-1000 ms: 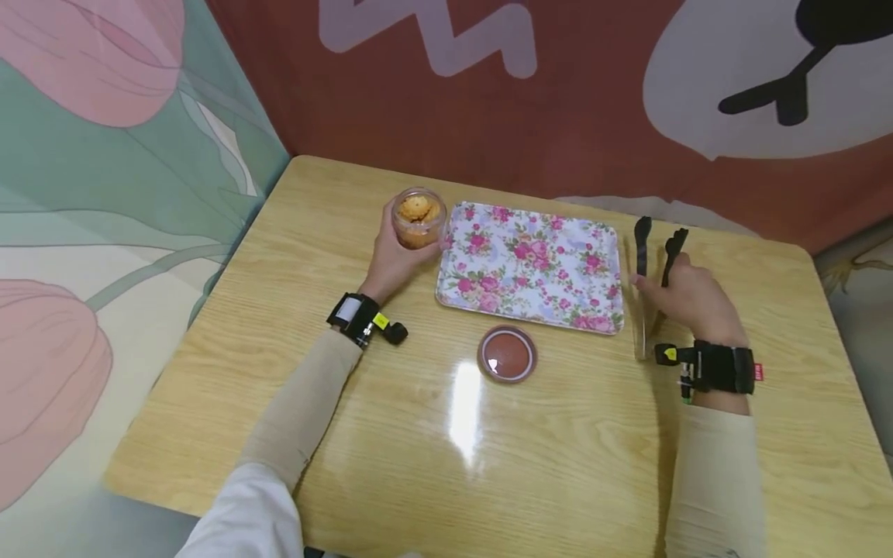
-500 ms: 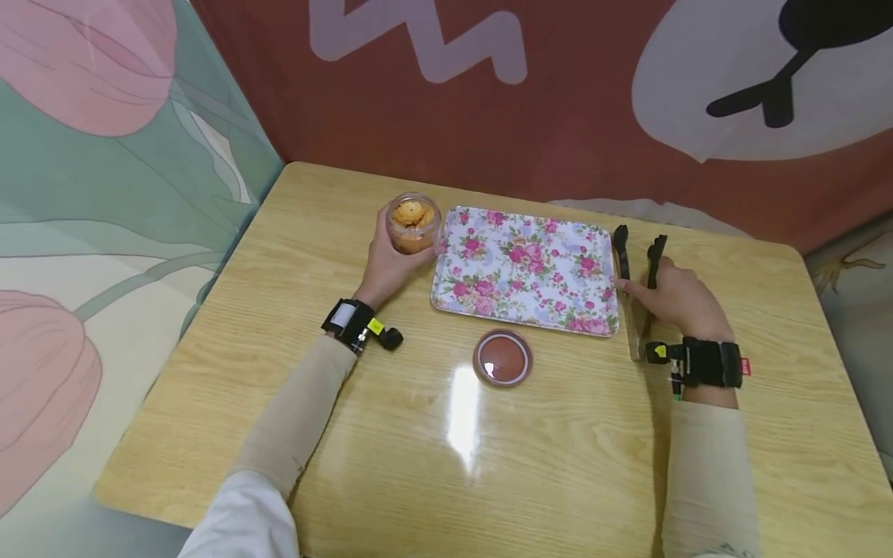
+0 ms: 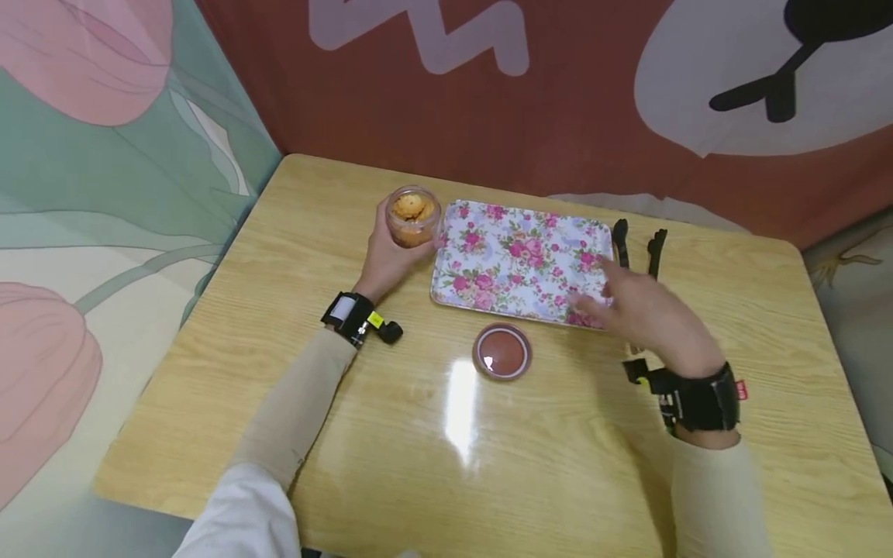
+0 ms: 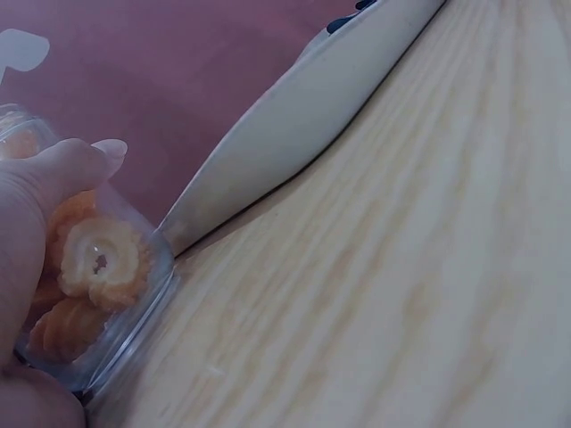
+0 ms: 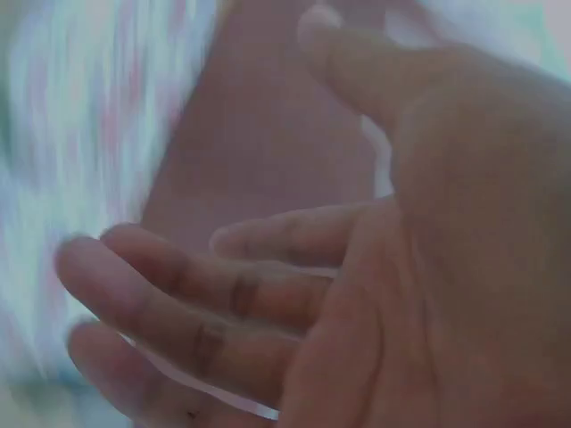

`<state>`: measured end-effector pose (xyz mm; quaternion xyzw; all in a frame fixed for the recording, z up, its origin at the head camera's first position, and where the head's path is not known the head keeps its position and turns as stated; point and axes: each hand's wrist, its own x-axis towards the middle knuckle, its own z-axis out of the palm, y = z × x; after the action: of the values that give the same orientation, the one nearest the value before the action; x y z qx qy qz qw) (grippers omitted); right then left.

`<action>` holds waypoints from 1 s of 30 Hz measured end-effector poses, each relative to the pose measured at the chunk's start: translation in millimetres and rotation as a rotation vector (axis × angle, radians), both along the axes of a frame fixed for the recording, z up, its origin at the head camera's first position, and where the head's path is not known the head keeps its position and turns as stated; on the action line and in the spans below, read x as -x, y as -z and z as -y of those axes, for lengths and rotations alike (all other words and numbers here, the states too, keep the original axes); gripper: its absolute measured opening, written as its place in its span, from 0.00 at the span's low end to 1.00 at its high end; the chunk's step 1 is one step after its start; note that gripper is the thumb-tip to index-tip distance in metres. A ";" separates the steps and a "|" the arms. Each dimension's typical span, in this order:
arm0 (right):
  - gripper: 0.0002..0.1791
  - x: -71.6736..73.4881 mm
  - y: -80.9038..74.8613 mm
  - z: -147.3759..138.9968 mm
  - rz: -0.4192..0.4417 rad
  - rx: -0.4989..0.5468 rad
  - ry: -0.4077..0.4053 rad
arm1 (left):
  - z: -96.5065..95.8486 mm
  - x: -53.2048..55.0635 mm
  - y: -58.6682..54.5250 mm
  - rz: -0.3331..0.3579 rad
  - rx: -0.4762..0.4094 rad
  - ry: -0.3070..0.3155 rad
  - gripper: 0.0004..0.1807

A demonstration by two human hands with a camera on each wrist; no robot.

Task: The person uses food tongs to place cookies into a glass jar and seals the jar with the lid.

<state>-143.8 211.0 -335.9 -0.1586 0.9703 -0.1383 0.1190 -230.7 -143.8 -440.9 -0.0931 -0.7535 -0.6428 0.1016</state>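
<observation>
My left hand (image 3: 392,260) grips a clear jar (image 3: 413,232) at the left end of the tray. Ring-shaped cookies (image 4: 100,259) fill the jar, which has no lid on it; the left wrist view shows the thumb across its side. Over the right front corner of the floral tray (image 3: 516,256) hovers my right hand (image 3: 652,318), slightly blurred, its fingers loose and holding nothing, as the right wrist view (image 5: 357,303) confirms. Behind that hand lie tongs (image 3: 656,252) with black tips and metal arms, partly hidden by it.
A round reddish-brown lid (image 3: 502,352) lies on the wooden table (image 3: 391,465) in front of the tray. A painted wall (image 3: 579,139) borders the table's back edge, and another patterned wall (image 3: 139,178) runs along the left.
My right hand has let go of the tongs and moved left toward the tray's front corner. The tongs first shifted slightly toward the tray. My left hand and the jar stay in place.
</observation>
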 end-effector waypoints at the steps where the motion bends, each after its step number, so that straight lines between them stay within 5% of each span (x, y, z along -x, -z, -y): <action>1: 0.54 -6.9 5.7 13.8 0.024 0.004 -0.046 | -0.2 0.4 -0.4 0.001 0.003 0.001 0.53; 5: 0.60 -33.5 37.4 59.4 -0.040 -0.016 -0.203 | 0.7 1.8 -0.9 -0.005 0.005 -0.005 0.53; 10: 0.68 -44.3 63.3 94.1 -0.303 -0.090 -0.242 | 4.3 1.8 -1.8 -0.009 -0.006 -0.014 0.52; 14: 0.67 -46.6 71.8 105.2 -0.377 -0.124 -0.245 | 4.2 0.5 -2.0 -0.008 -0.020 -0.010 0.52; 20: 0.60 -50.6 68.0 104.9 -0.265 -0.130 -0.248 | 1.4 1.4 -1.2 -0.008 -0.024 0.009 0.52; 25: 0.50 -48.7 55.7 97.3 -0.154 -0.016 -0.267 | 0.9 1.1 -1.1 0.000 -0.018 0.004 0.52; 30: 0.38 -43.6 45.5 88.3 -0.137 0.079 -0.297 | 1.3 -1.0 -1.1 0.003 -0.009 0.004 0.52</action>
<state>-100.2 122.7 -381.4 -0.3140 0.9358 -0.1461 0.0655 -229.8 -145.1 -439.8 -0.0930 -0.7506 -0.6466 0.0995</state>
